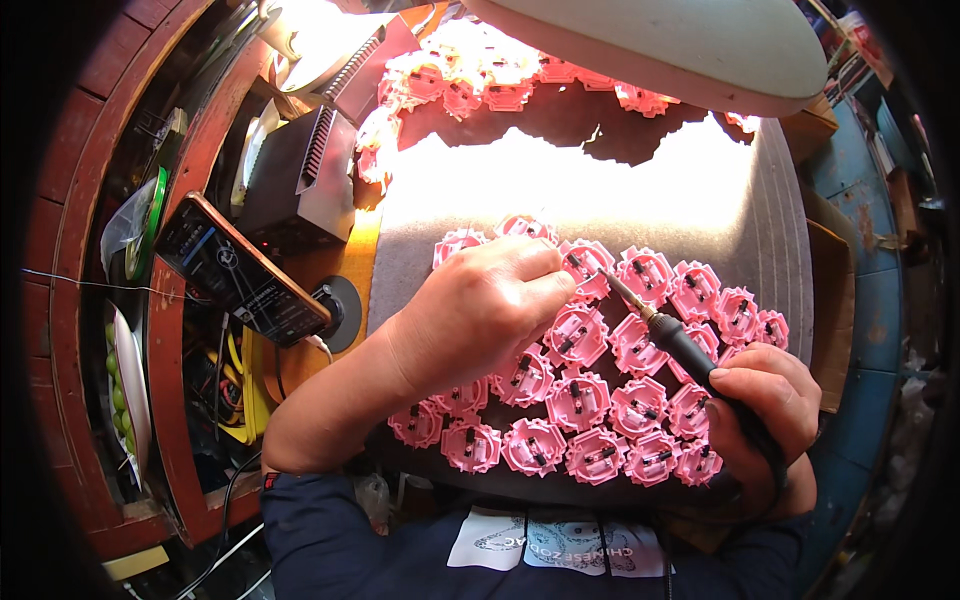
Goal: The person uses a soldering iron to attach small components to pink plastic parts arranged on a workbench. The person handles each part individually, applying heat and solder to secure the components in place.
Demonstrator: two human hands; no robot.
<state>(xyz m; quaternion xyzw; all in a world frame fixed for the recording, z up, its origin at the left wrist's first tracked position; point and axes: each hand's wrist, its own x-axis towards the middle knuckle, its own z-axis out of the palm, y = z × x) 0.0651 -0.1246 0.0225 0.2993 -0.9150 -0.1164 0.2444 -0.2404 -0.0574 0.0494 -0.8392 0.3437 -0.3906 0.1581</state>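
My right hand [770, 395] grips a soldering iron [683, 346] by its black handle, the metal tip slanting up and left. That tip is at the right side of a round pink plastic part [587, 262] with small black and metal pieces inside; whether it touches cannot be told. My left hand [490, 295] is closed in a pinch just left of the same part, and what its fingertips hold is too small to make out. Several like pink parts [578, 400] lie close together in rows under and around both hands, some hidden by my left hand.
The parts rest on a grey board [420, 215], glaring under a white lamp head [690, 50]. More pink parts [460, 75] are heaped at its far edge. Left of it stand a phone [240, 270] on a holder and a dark vented box [295, 180]. A cardboard box [830, 290] is at right.
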